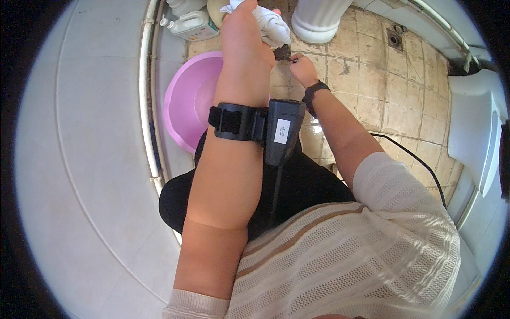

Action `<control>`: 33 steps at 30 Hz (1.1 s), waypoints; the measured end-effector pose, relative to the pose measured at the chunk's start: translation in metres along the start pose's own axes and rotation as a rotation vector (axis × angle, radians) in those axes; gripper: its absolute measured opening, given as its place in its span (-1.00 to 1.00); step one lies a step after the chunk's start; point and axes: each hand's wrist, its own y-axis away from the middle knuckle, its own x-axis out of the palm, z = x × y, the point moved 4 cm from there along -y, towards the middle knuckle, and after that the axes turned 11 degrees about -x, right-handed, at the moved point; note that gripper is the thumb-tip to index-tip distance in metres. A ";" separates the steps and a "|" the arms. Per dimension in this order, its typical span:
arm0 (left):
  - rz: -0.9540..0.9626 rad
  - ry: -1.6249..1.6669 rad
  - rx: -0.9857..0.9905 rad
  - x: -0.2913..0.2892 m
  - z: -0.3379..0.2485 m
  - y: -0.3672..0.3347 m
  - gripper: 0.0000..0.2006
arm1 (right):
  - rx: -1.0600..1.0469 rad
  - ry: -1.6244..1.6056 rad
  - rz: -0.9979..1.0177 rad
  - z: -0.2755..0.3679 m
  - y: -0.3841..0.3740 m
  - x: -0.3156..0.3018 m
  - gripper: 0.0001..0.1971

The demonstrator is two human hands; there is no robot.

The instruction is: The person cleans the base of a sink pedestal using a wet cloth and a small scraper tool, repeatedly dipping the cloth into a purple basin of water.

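My left arm reaches up to the top edge of the view, where my left hand (243, 24) is partly cut off. A white cloth (273, 26) shows on both sides of that hand, bunched in its grip. Just to the right, my right hand (304, 70) is closed low over the tiled floor. Its fingertips pinch the edge of a small dark, crumpled-looking object (283, 52), whose kind I cannot make out. A pink basin (178, 101) stands at the left, partly behind my left forearm.
White jugs (194, 26) stand by the left wall near a vertical pipe (143, 95). A white pedestal (316, 24) rises beyond my hands. A floor drain (394, 39), a white fixture (478, 127) and a black cable (419, 154) are at the right.
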 end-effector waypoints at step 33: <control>-0.056 0.033 0.070 -0.022 -0.029 0.006 -0.85 | -0.184 0.223 0.365 0.023 -0.025 -0.018 -0.62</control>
